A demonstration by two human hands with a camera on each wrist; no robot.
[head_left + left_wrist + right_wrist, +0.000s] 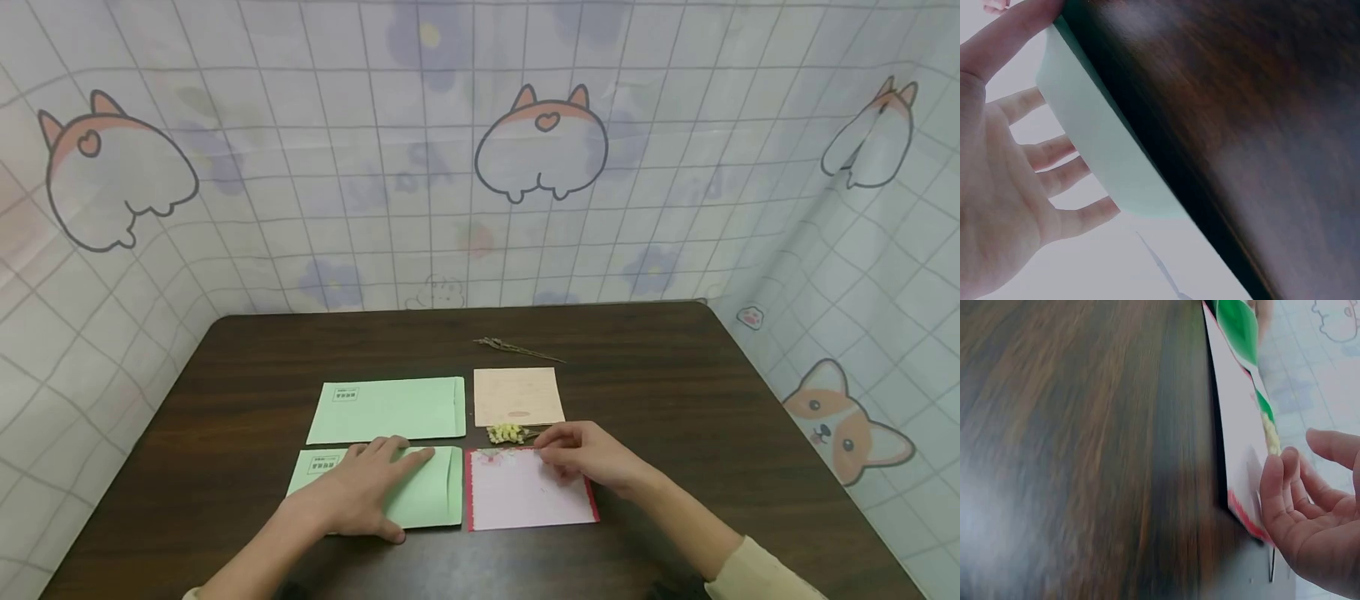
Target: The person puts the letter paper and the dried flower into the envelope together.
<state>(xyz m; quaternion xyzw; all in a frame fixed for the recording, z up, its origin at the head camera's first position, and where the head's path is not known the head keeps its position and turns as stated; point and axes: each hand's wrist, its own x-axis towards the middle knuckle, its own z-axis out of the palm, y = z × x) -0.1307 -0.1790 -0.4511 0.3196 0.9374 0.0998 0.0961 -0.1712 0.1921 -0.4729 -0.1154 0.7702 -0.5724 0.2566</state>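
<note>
My left hand (363,492) rests on the nearer green envelope (425,492), fingers spread over it and thumb by its front edge. In the left wrist view the fingers (1050,178) look long and separated along the pale green paper. A pink card with a red border (525,496) lies right beside that envelope. Over the card's far right corner is my right hand (588,458), with thumb and forefinger tips close together. Those tips are at a small bunch of yellow dried flowers (507,433). Whether they pinch its stems is hidden.
Behind lies a second green envelope (390,411), and to its right a beige card (517,397). A thin dried sprig (519,348) is farther back on the dark wooden table (637,358). A patterned white curtain (450,167) rises along the table's back and sides.
</note>
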